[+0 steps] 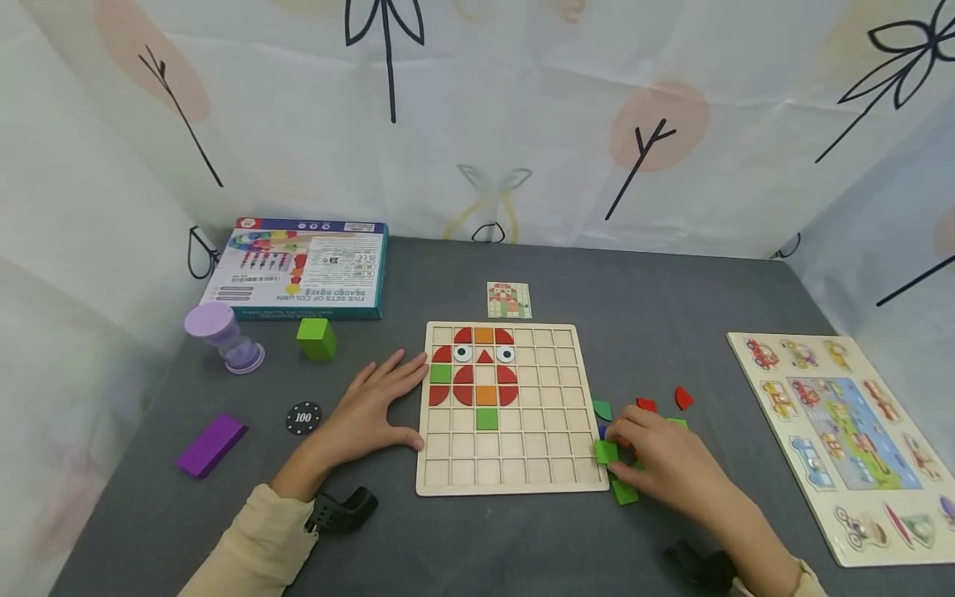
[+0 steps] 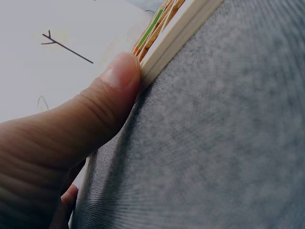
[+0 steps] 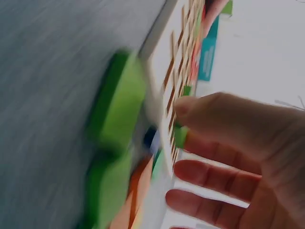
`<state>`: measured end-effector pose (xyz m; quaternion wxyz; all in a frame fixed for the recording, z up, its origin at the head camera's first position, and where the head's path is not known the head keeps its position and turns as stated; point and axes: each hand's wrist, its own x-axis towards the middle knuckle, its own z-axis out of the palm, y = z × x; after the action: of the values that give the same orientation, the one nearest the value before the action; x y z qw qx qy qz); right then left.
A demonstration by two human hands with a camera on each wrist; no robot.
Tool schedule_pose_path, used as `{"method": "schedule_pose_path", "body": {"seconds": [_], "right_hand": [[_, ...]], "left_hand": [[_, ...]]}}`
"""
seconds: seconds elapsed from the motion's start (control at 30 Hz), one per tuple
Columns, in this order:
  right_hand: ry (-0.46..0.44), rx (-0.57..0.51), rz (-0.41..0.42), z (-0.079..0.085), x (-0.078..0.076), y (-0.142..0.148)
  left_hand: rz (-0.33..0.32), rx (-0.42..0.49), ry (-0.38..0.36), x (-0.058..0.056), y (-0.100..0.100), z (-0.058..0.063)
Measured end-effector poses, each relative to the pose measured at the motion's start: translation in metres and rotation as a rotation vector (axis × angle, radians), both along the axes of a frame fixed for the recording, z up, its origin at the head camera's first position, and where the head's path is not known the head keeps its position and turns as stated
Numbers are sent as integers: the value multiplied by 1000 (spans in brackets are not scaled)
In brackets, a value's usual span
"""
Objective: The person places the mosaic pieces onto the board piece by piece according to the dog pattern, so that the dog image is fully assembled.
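Left hand (image 1: 370,410) spread wide; right hand (image 1: 666,460) pinches green square wooden tile (image 1: 605,453) by pale square wooden board (image 1: 512,471), right edge. Sloppy pinch might drop it.

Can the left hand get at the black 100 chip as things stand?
Probably yes: the black 100 chip lies close by the left hand, with nothing visible between them, though that hand would have to leave the board.

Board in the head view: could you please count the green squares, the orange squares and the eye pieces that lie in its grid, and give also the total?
Green squares: 2
Orange squares: 2
Eye pieces: 2
Total: 6
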<state>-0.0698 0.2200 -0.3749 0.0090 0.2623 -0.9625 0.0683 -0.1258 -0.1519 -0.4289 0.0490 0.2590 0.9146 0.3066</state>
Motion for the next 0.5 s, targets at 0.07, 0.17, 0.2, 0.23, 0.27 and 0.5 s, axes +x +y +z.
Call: {"method": "schedule_pose_path", "body": {"seconds": [0.07, 0.17, 0.2, 0.23, 0.27, 0.5], "right_hand": [[-5, -45, 32, 1, -2, -14], [-11, -82, 65, 1, -7, -44], [-9, -84, 70, 1, -8, -54], [-13, -84, 75, 0, -9, -65], [-12, -85, 81, -1, -11, -74], [-31, -28, 104, -6, -17, -112]], "left_hand": [[2, 0, -1, 0, 0, 0], [6, 1, -1, 0, -1, 0], [7, 3, -2, 0, -1, 0], [6, 5, -2, 1, -1, 0], [5, 4, 0, 1, -1, 0], [-1, 7, 4, 0, 0, -1]]}}
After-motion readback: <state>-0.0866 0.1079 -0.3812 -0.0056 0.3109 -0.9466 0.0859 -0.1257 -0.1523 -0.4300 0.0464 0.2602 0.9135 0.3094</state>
